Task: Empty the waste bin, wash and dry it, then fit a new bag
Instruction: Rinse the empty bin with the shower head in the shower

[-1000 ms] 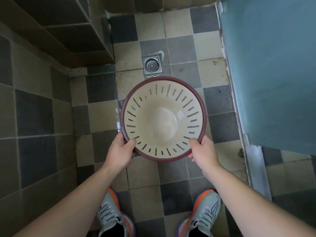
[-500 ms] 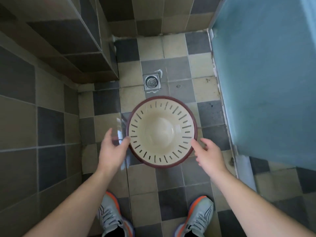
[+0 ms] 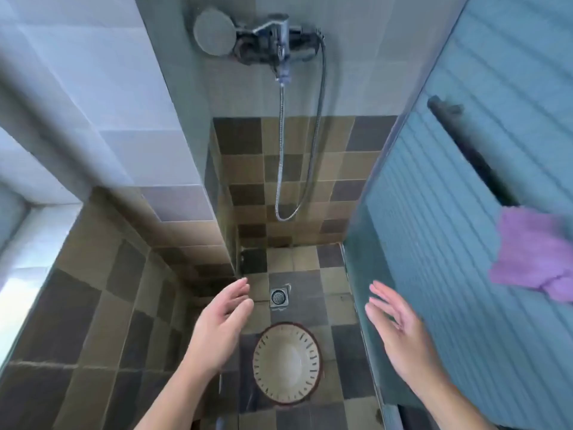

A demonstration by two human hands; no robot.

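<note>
The waste bin (image 3: 286,364), cream inside with slits round its wall and a dark red rim, stands upright and empty on the tiled shower floor. Both my hands are raised above it and hold nothing. My left hand (image 3: 218,327) hovers to the bin's left with fingers straight and loosely spread. My right hand (image 3: 400,333) is up to the bin's right, palm inward, fingers straight, close to the blue door.
A floor drain (image 3: 279,297) lies just beyond the bin. A shower mixer (image 3: 273,41) with round shower head (image 3: 214,31) and looped metal hose (image 3: 280,150) hangs on the far wall. A blue ribbed door (image 3: 465,212) bounds the right, with a purple cloth (image 3: 536,249) on it.
Both hands let go of the bin, which now rests on the floor. My hands rose and the view tilted up to the shower fittings.
</note>
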